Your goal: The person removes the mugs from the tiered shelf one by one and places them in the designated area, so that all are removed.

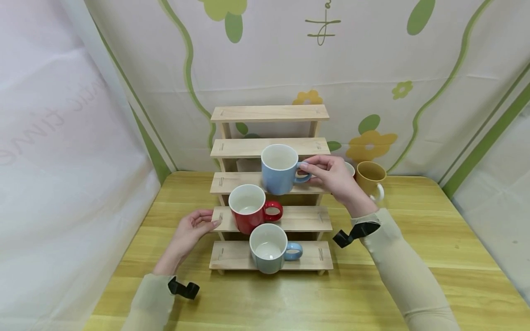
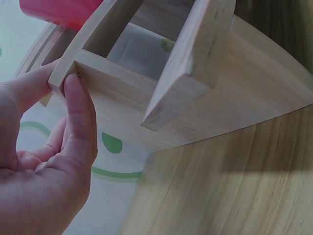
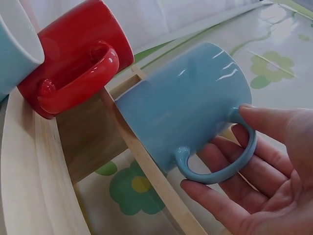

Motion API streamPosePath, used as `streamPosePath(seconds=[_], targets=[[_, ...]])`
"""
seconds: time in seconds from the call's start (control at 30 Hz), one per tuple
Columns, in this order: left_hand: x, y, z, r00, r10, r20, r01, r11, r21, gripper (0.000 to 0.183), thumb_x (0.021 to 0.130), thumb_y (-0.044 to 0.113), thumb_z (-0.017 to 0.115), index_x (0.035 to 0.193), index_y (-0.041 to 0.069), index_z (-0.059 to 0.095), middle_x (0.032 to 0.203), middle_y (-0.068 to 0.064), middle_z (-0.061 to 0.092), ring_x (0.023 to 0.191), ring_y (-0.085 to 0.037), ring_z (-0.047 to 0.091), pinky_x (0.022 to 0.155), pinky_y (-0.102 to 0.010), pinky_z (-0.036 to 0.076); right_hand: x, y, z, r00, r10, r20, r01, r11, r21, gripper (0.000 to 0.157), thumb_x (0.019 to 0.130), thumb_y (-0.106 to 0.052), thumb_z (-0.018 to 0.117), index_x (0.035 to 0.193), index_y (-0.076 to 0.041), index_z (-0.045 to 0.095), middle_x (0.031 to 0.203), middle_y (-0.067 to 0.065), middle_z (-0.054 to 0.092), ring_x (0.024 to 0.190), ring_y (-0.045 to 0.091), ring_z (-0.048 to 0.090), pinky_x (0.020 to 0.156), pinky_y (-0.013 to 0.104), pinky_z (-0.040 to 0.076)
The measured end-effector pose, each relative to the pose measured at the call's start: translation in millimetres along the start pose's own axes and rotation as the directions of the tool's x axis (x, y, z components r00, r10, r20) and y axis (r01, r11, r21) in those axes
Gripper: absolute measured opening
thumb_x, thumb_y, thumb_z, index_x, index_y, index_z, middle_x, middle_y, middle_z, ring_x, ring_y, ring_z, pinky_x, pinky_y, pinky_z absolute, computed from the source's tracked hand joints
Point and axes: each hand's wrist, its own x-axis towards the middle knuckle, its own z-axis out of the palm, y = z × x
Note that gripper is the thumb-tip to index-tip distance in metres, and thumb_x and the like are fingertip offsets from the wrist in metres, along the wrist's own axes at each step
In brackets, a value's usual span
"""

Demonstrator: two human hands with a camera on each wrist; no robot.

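A stepped wooden rack [image 1: 306, 219] stands on the table. My right hand [image 1: 334, 178] holds a light blue mug [image 1: 278, 177] by its handle, thumb and fingers around the loop. This mug is upright at the middle step, its base right at the board in the right wrist view. On the step below is a red mug [image 1: 248, 218], handle to the right. A mug with a pale body and blue handle [image 1: 268, 253] occupies the lowest step. With thumb and fingers, my left hand [image 1: 191, 232] pinches the left end of the second-lowest board [image 2: 73, 54].
Behind my right hand, a mustard mug with a white handle [image 1: 371, 174] stands on the table [image 1: 418, 230], beside another mug [image 1: 350, 169] mostly hidden by that hand. A patterned cloth [image 1: 265, 59] hangs behind the rack. The two upper steps carry no mugs.
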Motion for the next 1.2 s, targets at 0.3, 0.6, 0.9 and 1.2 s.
streamPosePath(seconds=[0.3,0.6,0.9,1.2], targets=[[0.2,2.2,-0.8,1.0,-0.001,-0.005,0.001,1.0,0.009,0.043,0.092,0.006,0.075,0.126,-0.01,0.054,0.11,-0.016,0.064,0.094,-0.016,0.067,0.087,-0.033,0.057,-8.1,-0.9,-6.5,0.999,-0.032,-0.04,0.031,0.999,-0.014,0.032,0.097,-0.022,0.074,0.113,0.005,0.069,0.106,0.018,0.073,0.097,0.023,0.071,0.084,0.037,0.059],[-0.3,2.8,-0.5,1.0,0.002,-0.013,-0.002,1.0,0.013,0.041,0.092,0.005,0.075,0.125,-0.01,0.055,0.11,-0.016,0.065,0.093,-0.016,0.067,0.088,-0.037,0.057,-14.6,-1.1,-13.7,0.997,-0.041,-0.058,0.038,0.998,-0.059,0.036,0.097,-0.025,0.074,0.114,0.005,0.068,0.108,0.017,0.072,0.098,0.024,0.071,0.084,0.036,0.059],[-1.5,2.8,-1.2,1.0,0.005,-0.01,-0.005,1.0,0.01,0.042,0.092,0.005,0.075,0.125,-0.01,0.054,0.11,-0.016,0.064,0.093,-0.017,0.067,0.085,-0.031,0.058,-26.7,-6.1,-26.8,0.994,-0.042,-0.102,0.037,0.998,-0.048,0.034,0.096,-0.025,0.074,0.112,0.004,0.069,0.105,0.012,0.074,0.097,0.021,0.072,0.083,0.031,0.059],[-1.9,1.6,0.4,1.0,-0.004,-0.013,0.005,1.0,0.019,0.043,0.092,0.007,0.076,0.125,-0.01,0.055,0.111,-0.017,0.064,0.094,-0.017,0.066,0.088,-0.034,0.057,-47.0,-7.1,-45.1,0.985,-0.063,-0.161,0.057,0.997,-0.047,0.031,0.096,-0.021,0.074,0.111,0.005,0.071,0.101,0.015,0.074,0.094,0.025,0.073,0.08,0.032,0.06]])
